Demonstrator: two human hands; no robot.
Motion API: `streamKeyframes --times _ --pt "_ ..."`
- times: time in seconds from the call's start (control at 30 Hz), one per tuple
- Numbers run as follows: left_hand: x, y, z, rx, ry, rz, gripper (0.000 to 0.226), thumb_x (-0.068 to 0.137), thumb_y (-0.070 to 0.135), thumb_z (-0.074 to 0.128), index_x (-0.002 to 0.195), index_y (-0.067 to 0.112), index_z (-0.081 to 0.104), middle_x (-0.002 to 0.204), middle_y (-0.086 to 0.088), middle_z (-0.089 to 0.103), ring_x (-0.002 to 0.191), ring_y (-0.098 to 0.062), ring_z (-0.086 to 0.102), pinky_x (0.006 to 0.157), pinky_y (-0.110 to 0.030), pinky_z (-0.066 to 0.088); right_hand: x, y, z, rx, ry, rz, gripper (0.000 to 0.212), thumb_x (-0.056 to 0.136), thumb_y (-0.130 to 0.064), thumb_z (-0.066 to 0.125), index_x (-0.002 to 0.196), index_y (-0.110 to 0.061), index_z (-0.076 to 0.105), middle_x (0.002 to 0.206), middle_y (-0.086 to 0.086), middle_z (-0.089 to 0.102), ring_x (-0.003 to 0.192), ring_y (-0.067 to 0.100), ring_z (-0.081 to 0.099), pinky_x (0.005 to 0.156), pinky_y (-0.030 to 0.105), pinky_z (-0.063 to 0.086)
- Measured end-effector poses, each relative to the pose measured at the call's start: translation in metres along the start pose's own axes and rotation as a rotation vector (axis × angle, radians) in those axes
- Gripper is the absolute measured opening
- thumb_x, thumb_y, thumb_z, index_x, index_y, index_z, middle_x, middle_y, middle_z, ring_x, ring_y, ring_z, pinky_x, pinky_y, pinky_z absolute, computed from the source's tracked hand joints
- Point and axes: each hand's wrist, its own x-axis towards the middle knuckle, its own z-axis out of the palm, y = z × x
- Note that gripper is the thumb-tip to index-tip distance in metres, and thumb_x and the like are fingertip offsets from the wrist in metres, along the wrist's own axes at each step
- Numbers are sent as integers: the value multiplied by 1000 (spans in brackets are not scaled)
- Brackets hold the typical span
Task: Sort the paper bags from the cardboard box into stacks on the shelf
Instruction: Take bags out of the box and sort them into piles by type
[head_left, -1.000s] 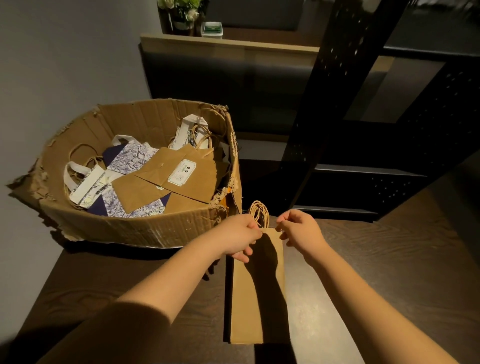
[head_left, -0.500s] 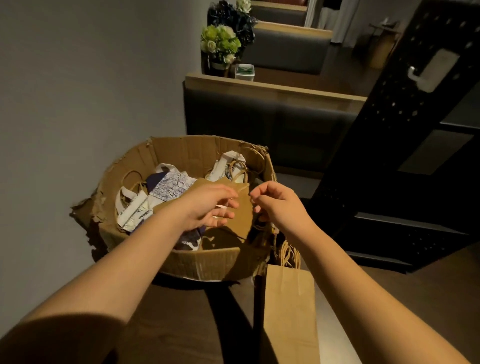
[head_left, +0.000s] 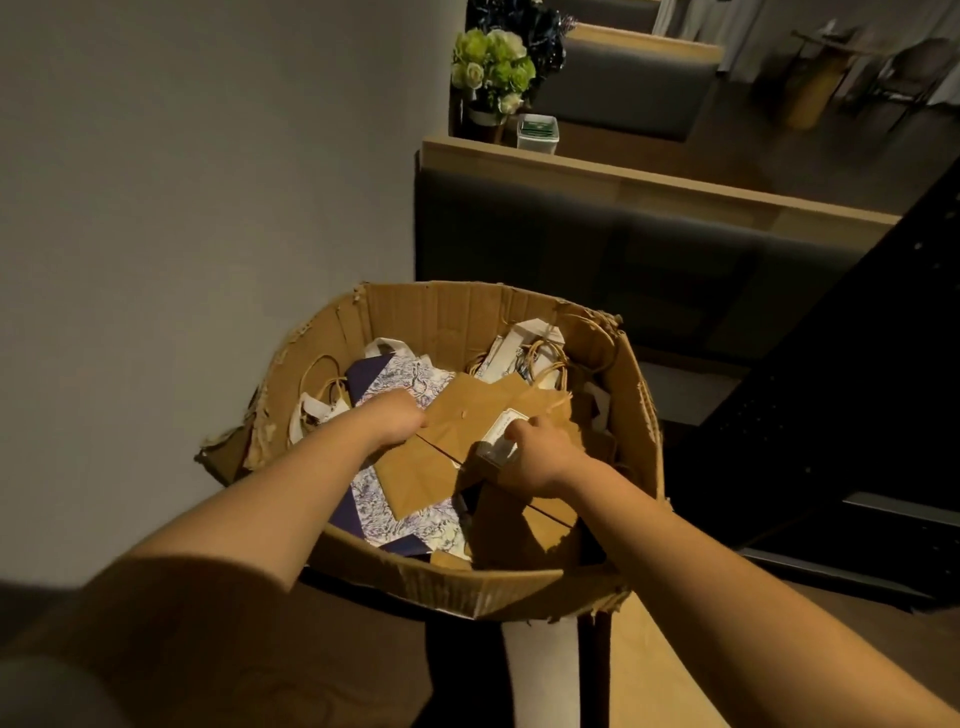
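- Dark wooden table (head_left: 363, 649): bears the box at its far edge, against the grey wall.
- Black perforated shelf unit (head_left: 857, 415): stands at three o'clock from the box.
- Cardboard box (head_left: 467, 587): torn and ragged along the rim, open on top, holding a loose heap of paper bags.
- Brown paper bag (head_left: 467, 415): lies flat at the centre of the heap, a white label (head_left: 498, 441) on its face.
- Blue-patterned bag (head_left: 410, 514): lies beneath the brown one, toward seven o'clock.
- Another brown bag (head_left: 649, 670): flat on the table at five o'clock, outside the box.
- Left hand (head_left: 395, 421): fingers slipped under the brown bag's nine o'clock edge; how far curled, cannot tell.
- Right hand (head_left: 535, 457): fingers curled, pinching the brown bag at the label.
- Green-and-white flowers (head_left: 491, 67): on the ledge at twelve o'clock.
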Motion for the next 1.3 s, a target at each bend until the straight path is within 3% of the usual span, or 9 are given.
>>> streamKeyframes --times 0.1,0.23,0.4,0.6,0.73,0.83,1.0,1.2,1.3 --pt "16 -13 3 181 0 -26 33 93 21 50 120 3 53 121 -16 56 106 -30 55 74 -30 41 9 3 12 -101 -39 73 81 78 -39 75 144 -25 30 155 12 15 141 42 16 109 59 30" --pt "26 -25 10 237 -15 -31 40 92 22 49 120 -6 55 121 -29 57 98 -37 59 66 -38 44 10 14 25 -158 -130 134 102 75 -42 79 152 -29 12 160 14 -14 145 45 -5 113 62 18" --pt "43 -32 8 135 -57 -66 68 100 53 28 142 2 43 144 -21 45 129 -33 46 101 -33 36 12 16 26 -211 -158 74 100 82 -31 74 153 -27 3 160 17 -6 144 49 1 110 59 31" --pt "42 -27 0 -278 -58 -96 57 96 61 37 89 11 66 79 -9 59 68 -24 55 63 -28 40 -1 4 19 -289 -177 -45 77 90 -7 52 152 -22 11 157 16 12 135 47 28 101 54 44" --pt "38 -34 -16 -484 -312 -121 77 90 74 30 103 9 69 112 -13 68 93 -23 64 83 -32 50 -16 6 -2 -308 -75 -172 64 92 0 42 148 -29 31 149 8 41 126 32 49 97 47 48" --pt "34 -34 -26 -569 -402 -106 83 88 75 31 106 6 73 117 -19 68 109 -33 61 107 -47 40 -28 11 -20 -373 12 -259 59 96 -6 40 144 -40 38 145 -2 46 136 29 36 114 59 20" --pt "17 -19 -35 -919 -550 -103 79 86 72 35 118 2 52 119 -27 63 99 -35 67 83 -44 51 -36 29 -39 -366 153 -414 60 92 -7 51 131 -54 49 151 -16 35 147 26 9 113 64 -7" --pt "6 0 -23 -500 -642 -22 88 53 64 80 122 14 58 102 -12 73 86 -24 71 87 -40 56 -32 36 -35 -325 323 -469 53 96 -25 53 136 -56 40 160 -5 18 148 32 -6 112 56 -16" --pt "2 11 -5 -149 -490 106 53 70 54 77 112 25 64 106 2 70 95 -16 66 94 -33 49 -26 29 -23 -289 340 -293 59 98 -32 49 148 -49 22 163 1 2 147 35 -11 115 58 -8"
